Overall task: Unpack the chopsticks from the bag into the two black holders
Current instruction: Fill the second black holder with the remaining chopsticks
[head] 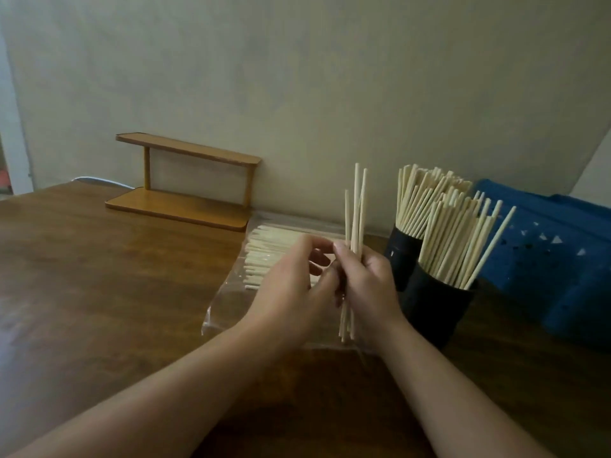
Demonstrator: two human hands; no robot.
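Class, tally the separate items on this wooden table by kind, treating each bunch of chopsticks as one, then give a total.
Black cylindrical holders: 2 (nearer, farther)
Clear plastic bag: 1
Orange-brown two-tier wooden rack: 1
Blue patterned cloth: 1
Pale wooden chopstick bunches: 4 (in bag, in right hand, in each holder)
Total: 9

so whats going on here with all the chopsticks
A person is moving chopsticks from a clear plastic bag on the table into two black holders. The right hand grips a small upright bunch of chopsticks, and the left hand meets it at the bunch. Both holders are already packed, and more chopsticks lie in the bag.
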